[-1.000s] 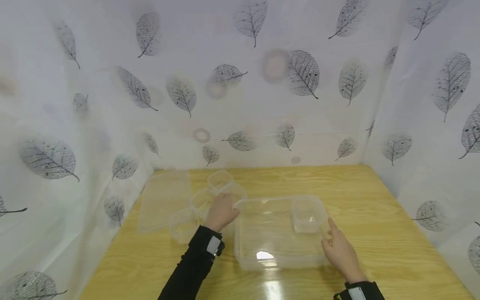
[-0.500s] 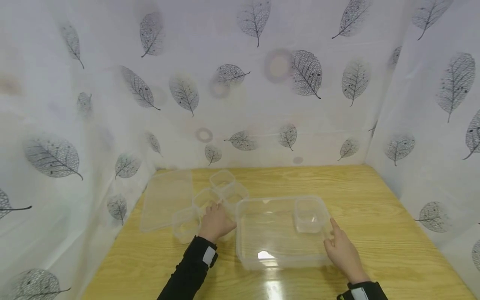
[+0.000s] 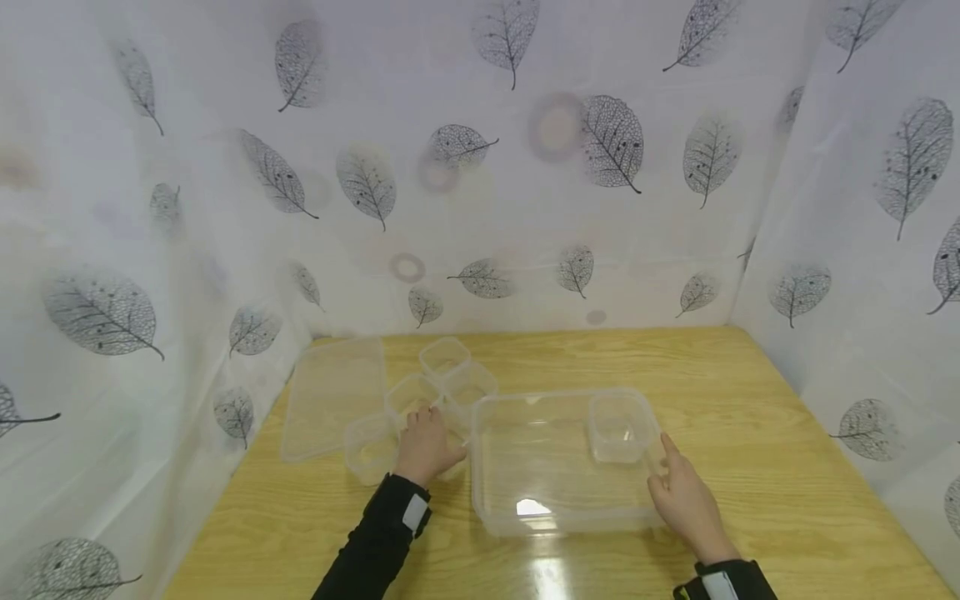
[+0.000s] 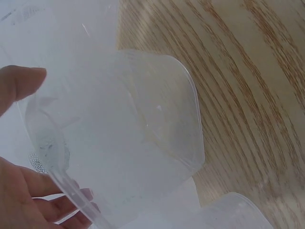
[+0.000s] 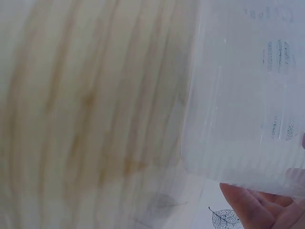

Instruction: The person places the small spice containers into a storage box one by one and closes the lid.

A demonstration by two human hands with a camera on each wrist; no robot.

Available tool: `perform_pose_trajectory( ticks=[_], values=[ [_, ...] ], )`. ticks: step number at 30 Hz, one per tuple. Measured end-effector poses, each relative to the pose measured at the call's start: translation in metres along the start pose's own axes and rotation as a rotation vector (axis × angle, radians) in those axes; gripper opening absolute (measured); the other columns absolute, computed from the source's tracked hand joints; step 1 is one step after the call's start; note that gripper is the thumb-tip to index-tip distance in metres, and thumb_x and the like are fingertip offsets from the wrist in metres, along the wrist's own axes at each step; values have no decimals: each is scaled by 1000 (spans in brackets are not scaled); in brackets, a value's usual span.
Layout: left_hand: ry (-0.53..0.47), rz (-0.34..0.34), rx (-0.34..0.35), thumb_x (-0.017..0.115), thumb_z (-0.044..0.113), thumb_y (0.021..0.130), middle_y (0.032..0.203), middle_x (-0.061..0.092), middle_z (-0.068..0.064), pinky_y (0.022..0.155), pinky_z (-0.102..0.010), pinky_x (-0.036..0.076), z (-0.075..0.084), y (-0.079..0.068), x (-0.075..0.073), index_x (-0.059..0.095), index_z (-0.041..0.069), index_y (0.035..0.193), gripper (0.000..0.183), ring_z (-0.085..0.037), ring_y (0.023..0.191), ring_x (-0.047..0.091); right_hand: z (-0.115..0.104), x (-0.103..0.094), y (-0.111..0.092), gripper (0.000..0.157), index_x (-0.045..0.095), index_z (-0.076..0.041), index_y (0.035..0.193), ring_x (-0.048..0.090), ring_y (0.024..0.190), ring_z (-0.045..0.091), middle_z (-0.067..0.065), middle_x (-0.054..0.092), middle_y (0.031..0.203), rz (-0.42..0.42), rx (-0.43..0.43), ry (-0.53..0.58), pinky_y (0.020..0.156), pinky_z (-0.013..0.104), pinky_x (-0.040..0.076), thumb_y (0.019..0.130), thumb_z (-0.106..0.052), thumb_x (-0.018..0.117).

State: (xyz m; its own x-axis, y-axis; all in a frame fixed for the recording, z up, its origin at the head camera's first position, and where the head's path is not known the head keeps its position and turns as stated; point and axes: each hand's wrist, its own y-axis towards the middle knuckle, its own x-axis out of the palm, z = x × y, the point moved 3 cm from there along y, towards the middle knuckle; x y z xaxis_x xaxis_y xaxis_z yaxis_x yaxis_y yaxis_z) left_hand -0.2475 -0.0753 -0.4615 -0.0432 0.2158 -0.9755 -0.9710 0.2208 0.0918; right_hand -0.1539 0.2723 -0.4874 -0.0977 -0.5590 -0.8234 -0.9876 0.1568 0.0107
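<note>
My left hand point(image 3: 426, 448) is at the cluster of small clear containers, left of the large clear plastic box point(image 3: 566, 521). In the left wrist view, its thumb and fingers span the rim of a small clear container point(image 4: 143, 109), thumb on one side and fingertips at the other. My right hand point(image 3: 686, 504) rests against the large box's right side, index finger straight along the wall. In the right wrist view, its fingers point(image 5: 252, 205) touch the box wall point(image 5: 228, 105). Inside the large box, at its right end, stands one small square container point(image 3: 618, 433).
Other small clear containers, such as one at the back point(image 3: 444, 358) and one at the left point(image 3: 371, 450), stand close together. A flat translucent lid point(image 3: 333, 400) lies at the table's back left. White leaf-patterned sheeting point(image 3: 517, 225) encloses the wooden table point(image 3: 585, 358).
My left hand has come down and to the left, from beside the large box's back corner to the nearer small containers. The right hand and the large box have stayed in place.
</note>
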Motion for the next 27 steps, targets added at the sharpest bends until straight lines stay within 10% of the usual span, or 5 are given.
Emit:
perform_pose_trajectory(
  ticks=[27],
  values=[
    [-43,4,10,71,49,65,105,43,-27,77,-42,42,-8,-1,-4,46,-13,111,81,-39,95,43,-1,-1,-1,64,15,9,137,53,80,29,33,45,113,-9,7,17,56,35,44,82,-11,43]
  ],
)
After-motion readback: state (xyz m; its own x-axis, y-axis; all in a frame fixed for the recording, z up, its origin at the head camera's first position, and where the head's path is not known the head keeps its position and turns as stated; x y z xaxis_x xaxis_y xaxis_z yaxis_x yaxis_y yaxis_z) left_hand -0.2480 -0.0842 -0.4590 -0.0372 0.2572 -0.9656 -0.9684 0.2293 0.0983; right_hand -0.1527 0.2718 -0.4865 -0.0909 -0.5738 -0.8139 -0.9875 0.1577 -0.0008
